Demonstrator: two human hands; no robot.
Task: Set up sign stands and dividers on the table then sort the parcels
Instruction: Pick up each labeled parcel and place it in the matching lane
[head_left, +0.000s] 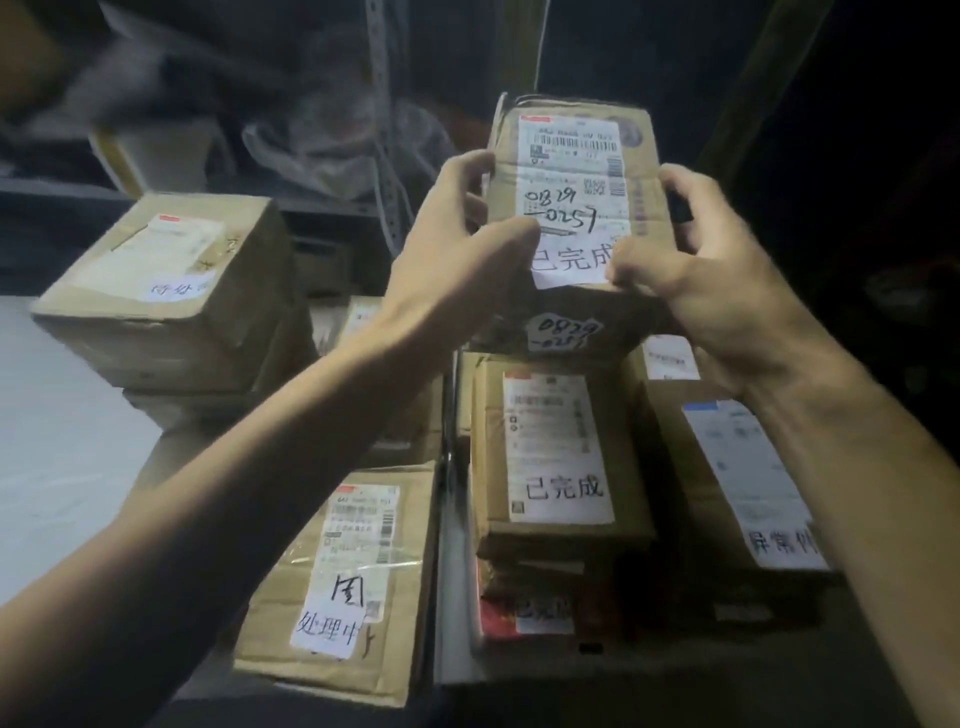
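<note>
Parcel (574, 208) up over the middle stack (558, 452) on the worktop (62, 426), left hand (467, 254) and right hand (711, 270) both grasping its sides, label tilted toward us so we can read it and sort.

A pale table (62, 441) carries a thin upright divider (447, 519), a flat parcel (343, 597) just left of it and a parcel stack (556, 525) just right.
</note>
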